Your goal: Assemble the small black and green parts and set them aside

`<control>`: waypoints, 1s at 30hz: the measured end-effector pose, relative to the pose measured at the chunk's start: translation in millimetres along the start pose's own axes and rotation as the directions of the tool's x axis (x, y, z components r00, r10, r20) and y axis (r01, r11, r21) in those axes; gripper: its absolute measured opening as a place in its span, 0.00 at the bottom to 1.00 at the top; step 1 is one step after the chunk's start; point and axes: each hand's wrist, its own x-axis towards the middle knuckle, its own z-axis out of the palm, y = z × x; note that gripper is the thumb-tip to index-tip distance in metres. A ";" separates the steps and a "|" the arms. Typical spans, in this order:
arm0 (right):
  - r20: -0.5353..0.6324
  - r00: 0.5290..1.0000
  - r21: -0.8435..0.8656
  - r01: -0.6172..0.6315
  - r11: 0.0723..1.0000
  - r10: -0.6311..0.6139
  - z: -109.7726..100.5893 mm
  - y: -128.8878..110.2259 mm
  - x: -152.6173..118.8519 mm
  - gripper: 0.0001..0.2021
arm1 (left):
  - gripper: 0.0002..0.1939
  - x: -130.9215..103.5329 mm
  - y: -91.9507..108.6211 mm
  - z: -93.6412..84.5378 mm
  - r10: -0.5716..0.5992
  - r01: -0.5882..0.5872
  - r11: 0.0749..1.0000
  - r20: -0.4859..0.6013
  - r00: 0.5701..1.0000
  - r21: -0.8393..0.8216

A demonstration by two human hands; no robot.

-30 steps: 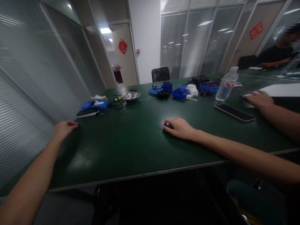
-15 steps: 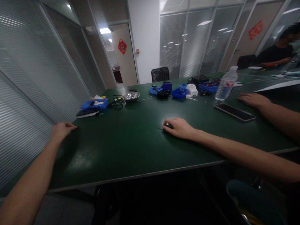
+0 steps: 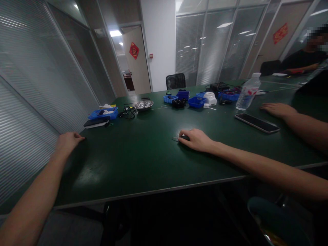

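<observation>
Right hand (image 3: 196, 139) around small dark object (image 3: 185, 138), left hand (image 3: 68, 141) pinched, green table (image 3: 138, 157), clear bottle (image 3: 248, 93)

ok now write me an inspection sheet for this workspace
Surface: green table, glare near its left side
Job's things: small dark object with thin prongs, partly hidden; identity unclear
Clutter: blue trays, metal bowl, upright plastic bottle, phone lying flat
Grips: right grip closed around the small dark object; left grip has fingertips together at the table, contents unclear
Cables: dark cables tangled beside the metal bowl
Surroundings: another person's hand rests beyond the phone; chair and open door behind
</observation>
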 end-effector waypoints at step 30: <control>-0.008 0.992 -0.055 0.122 0.991 -0.123 4.1 -0.4 -2.4 0.18 | 0.19 -166.3 271.4 -10.5 0.841 -0.650 0.345 -0.085 0.535 -0.677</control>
